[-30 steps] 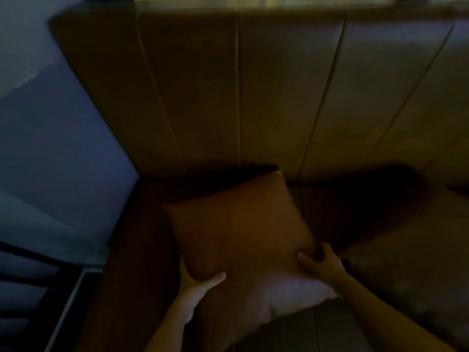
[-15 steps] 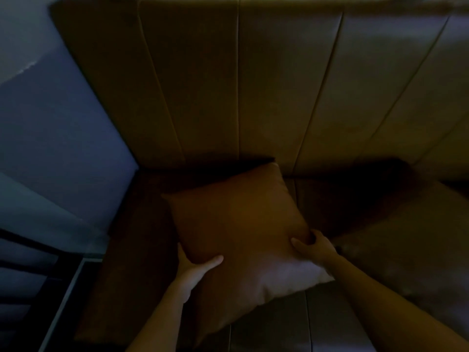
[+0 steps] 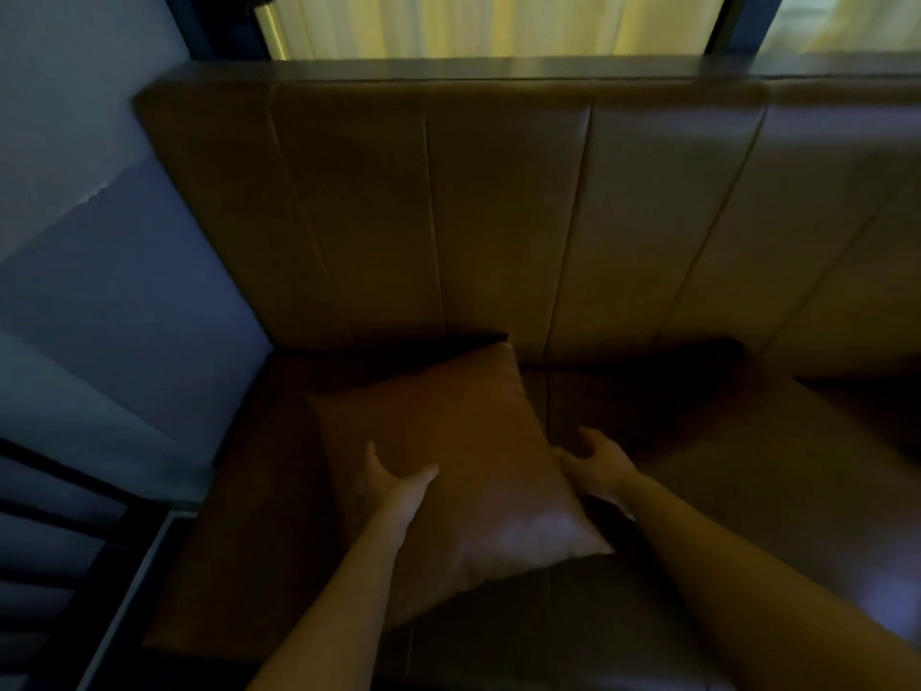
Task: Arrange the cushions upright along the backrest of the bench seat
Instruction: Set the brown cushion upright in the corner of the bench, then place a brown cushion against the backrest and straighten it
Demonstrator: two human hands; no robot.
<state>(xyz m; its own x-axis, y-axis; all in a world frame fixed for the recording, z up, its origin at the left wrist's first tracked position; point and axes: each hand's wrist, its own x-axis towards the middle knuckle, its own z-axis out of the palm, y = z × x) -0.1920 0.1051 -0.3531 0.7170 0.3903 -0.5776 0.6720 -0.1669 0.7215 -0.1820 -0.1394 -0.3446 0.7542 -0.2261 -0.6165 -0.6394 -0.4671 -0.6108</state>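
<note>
The tan, vertically panelled leather backrest (image 3: 498,216) rises beyond both hands, with a pale yellow curtain (image 3: 498,22) above it. Below it, the dark brown padded bench seat (image 3: 648,615) runs under and to either side of the hands. On that seat lies 1 square orange-brown fabric cushion (image 3: 448,456), tipped back rather than upright, and turned diamond-wise: its far corner points at the foot of the backrest, its near right corner catches the light just this side of the right hand. Its long diagonal runs from that far corner toward the person. The left hand (image 3: 393,486) clasps the cushion's left edge, thumb spread across its face. The right hand (image 3: 598,466) grips the right edge, fingers curled over it. The cushion sits between the 2 hands.
</note>
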